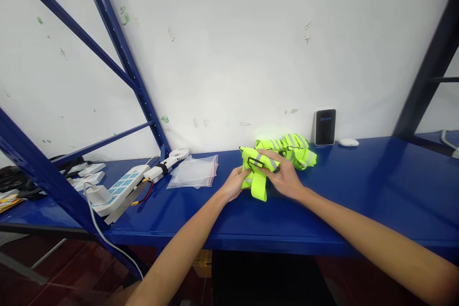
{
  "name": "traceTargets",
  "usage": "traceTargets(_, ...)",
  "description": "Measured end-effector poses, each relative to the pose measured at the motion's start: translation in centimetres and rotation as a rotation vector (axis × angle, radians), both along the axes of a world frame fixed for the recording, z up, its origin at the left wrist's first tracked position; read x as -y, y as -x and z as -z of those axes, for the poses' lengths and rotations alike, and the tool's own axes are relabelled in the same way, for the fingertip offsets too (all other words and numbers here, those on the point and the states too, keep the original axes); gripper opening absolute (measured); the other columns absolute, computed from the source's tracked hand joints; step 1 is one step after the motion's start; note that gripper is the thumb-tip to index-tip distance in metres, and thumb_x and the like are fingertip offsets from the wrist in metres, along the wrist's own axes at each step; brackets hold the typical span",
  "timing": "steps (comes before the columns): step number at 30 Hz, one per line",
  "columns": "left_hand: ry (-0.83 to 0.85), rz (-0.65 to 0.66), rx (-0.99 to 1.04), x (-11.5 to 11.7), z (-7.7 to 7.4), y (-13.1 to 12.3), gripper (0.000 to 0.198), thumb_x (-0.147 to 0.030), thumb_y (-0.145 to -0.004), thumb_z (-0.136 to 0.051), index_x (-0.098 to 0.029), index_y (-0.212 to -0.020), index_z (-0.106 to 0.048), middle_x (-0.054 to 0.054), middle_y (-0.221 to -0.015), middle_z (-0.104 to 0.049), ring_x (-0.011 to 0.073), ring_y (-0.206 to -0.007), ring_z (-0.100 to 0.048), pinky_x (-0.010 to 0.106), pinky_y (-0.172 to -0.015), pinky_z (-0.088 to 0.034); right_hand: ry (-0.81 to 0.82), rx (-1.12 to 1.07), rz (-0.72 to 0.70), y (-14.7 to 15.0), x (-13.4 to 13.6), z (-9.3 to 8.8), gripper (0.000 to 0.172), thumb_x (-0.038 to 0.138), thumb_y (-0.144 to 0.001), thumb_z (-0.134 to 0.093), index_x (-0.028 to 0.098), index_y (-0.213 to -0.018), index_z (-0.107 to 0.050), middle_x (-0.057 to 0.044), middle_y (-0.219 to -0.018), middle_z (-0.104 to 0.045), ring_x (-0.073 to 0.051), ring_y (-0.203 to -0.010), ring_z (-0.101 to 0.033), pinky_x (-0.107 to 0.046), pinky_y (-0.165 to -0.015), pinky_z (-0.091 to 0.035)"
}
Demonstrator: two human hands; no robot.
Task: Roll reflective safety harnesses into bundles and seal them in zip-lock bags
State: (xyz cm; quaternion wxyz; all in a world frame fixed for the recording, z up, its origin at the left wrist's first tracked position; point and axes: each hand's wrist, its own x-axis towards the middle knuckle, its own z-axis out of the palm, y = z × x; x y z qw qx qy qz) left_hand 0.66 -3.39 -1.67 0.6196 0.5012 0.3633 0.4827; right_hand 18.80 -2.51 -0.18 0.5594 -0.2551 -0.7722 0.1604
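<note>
Between my two hands is a fluorescent yellow reflective strap [258, 188] with grey stripes and a black buckle, bunched into folds. My left hand [234, 183] grips its lower left side, the fingertips partly hidden behind it. From the right, my right hand [285, 176] closes on the folds beside the buckle. One loop of the strap hangs down below the hands. Just behind, more rolled yellow reflective straps [299, 146] lie in a heap on the blue table.
Clear zip bags [195, 172] lie left of my hands. Farther left are a small white fan [178, 154], a power strip [122, 189] with a plug, and a blue rack post [132, 71]. A device with a lit clock [324, 127] and a white case [348, 142] stand by the wall.
</note>
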Motion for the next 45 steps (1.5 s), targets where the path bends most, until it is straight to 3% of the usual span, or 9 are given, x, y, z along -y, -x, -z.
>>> traceTargets(7, 0.020, -0.040, 0.093, 0.0, -0.1, -0.3, 0.036, -0.030, -0.066, -0.073, -0.013, -0.096, -0.062, 0.003, -0.076, -0.063, 0.0134, -0.062, -0.058, 0.024, -0.058, -0.043, -0.011, 0.153, -0.150, -0.6, -0.5, -0.4, 0.039, 0.023, -0.087, -0.056, 0.033, -0.125, -0.060, -0.003, -0.134, -0.058, -0.027, -0.127, -0.049, -0.051, -0.109, -0.036)
traceTargets(16, 0.104, -0.097, 0.241, 0.4, -1.5, 1.1, 0.077, -0.021, -0.069, -0.058, -0.030, -0.141, -0.033, 0.003, -0.100, -0.065, 0.0187, -0.075, -0.063, 0.031, -0.067, -0.050, 0.135, 0.268, -0.246, -1.6, -0.3, -1.1, 0.066, 0.008, -0.073, -0.054, 0.028, -0.136, -0.047, -0.005, -0.139, -0.050, -0.028, -0.129, -0.046, -0.047, -0.108, -0.036)
traceTargets(20, 0.111, 0.050, 0.336, 0.3, -1.5, 1.5, 0.074, -0.023, -0.065, -0.051, -0.027, -0.139, -0.039, 0.006, -0.111, -0.065, 0.0249, -0.087, -0.065, 0.038, -0.074, -0.051, 0.158, 0.270, -0.256, -1.2, 0.3, -1.4, 0.072, 0.018, -0.068, -0.070, 0.025, -0.135, -0.045, -0.008, -0.137, -0.051, -0.029, -0.122, -0.051, -0.044, -0.103, -0.041)
traceTargets(24, 0.110, 0.209, 0.384, 0.4, -1.5, 1.2, 0.066, -0.029, -0.062, -0.048, -0.019, -0.127, -0.051, 0.010, -0.114, -0.065, 0.0304, -0.094, -0.065, 0.043, -0.082, -0.048, 0.134, 0.140, -0.150, -0.4, 0.6, -1.3, 0.050, 0.027, -0.068, -0.074, 0.025, -0.116, -0.059, -0.007, -0.123, -0.061, -0.029, -0.114, -0.056, -0.044, -0.100, -0.042)
traceTargets(31, 0.102, 0.383, 0.334, 0.5, -1.4, 1.7, 0.059, -0.032, -0.070, -0.054, -0.014, -0.126, -0.051, 0.016, -0.100, -0.071, 0.0341, -0.095, -0.068, 0.051, -0.095, -0.039, 0.323, -0.131, -0.012, 0.1, -0.1, -1.4, 0.030, 0.041, -0.076, -0.067, 0.021, -0.098, -0.067, -0.005, -0.099, -0.069, -0.028, -0.095, -0.062, -0.039, -0.085, -0.048)
traceTargets(35, 0.043, 0.353, 0.183, 0.3, -0.8, 1.6, 0.054, -0.028, -0.075, -0.064, -0.012, -0.124, -0.049, 0.017, -0.097, -0.072, 0.0303, -0.093, -0.069, 0.048, -0.096, -0.041, 0.388, -0.218, -0.018, 0.3, -0.5, -1.4, 0.034, 0.048, -0.082, -0.060, 0.017, -0.094, -0.068, -0.006, -0.093, -0.070, -0.026, -0.092, -0.063, -0.037, -0.084, -0.048)
traceTargets(38, -0.031, 0.296, 0.063, 0.3, -0.4, 1.3, 0.054, -0.028, -0.077, -0.070, -0.014, -0.124, -0.047, 0.014, -0.089, -0.072, 0.0259, -0.082, -0.071, 0.043, -0.085, -0.048, 0.389, -0.234, 0.006, 0.1, -0.6, -1.4, 0.036, 0.049, -0.083, -0.059, 0.016, -0.094, -0.069, -0.006, -0.093, -0.071, -0.026, -0.093, -0.063, -0.035, -0.084, -0.048)
traceTargets(41, -0.179, 0.136, -0.112, 0.1, -0.3, 1.0, 0.053, -0.039, -0.076, -0.072, -0.013, -0.119, -0.052, 0.005, -0.071, -0.068, 0.0169, -0.061, -0.064, 0.032, -0.066, -0.050, 0.414, -0.225, 0.010, -0.1, -0.6, -1.3, 0.037, 0.049, -0.083, -0.059, 0.015, -0.093, -0.069, -0.006, -0.089, -0.072, -0.025, -0.085, -0.064, -0.033, -0.077, -0.049)
traceTargets(45, -0.465, -0.106, -0.311, 0.0, -0.3, 0.9, 0.048, -0.041, -0.069, -0.078, -0.013, -0.106, -0.064, 0.005, -0.083, -0.066, 0.0155, -0.073, -0.060, 0.027, -0.067, -0.046, 0.442, -0.233, 0.007, -0.1, -0.4, -1.3, 0.036, 0.049, -0.082, -0.060, 0.015, -0.091, -0.069, -0.005, -0.083, -0.071, -0.023, -0.076, -0.064, -0.032, -0.071, -0.050)
